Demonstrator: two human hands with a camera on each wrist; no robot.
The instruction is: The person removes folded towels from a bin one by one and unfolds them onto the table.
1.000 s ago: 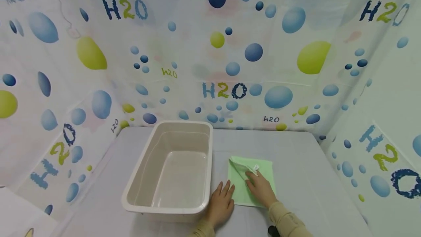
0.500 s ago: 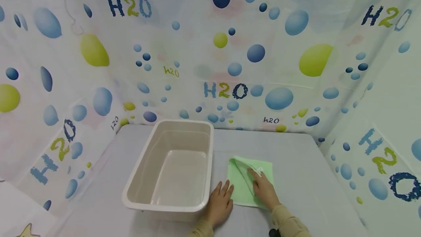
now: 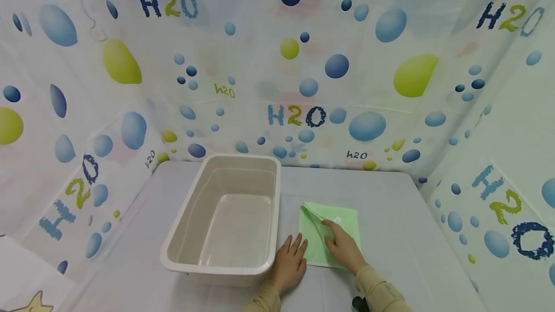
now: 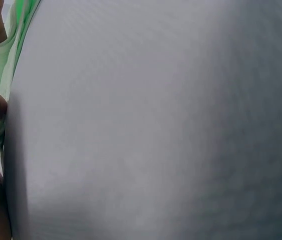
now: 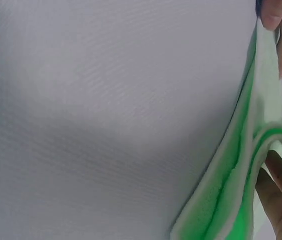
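Lying nr-square, green cloth (image 3: pixel 316 240) creases diag far-L to R fingers (image 3: pixel 333 227).

A pale gray desk (image 3: pixel 403 235) holds a tub (image 3: pixel 236 230) and a cloth (image 3: pixel 313 242).
The beige tub sits toward the left. The folded green cloth lies just to its right, a little apart, its top layer lifted a bit.

Soft diffuse light, shadowed wrist views, slight blur
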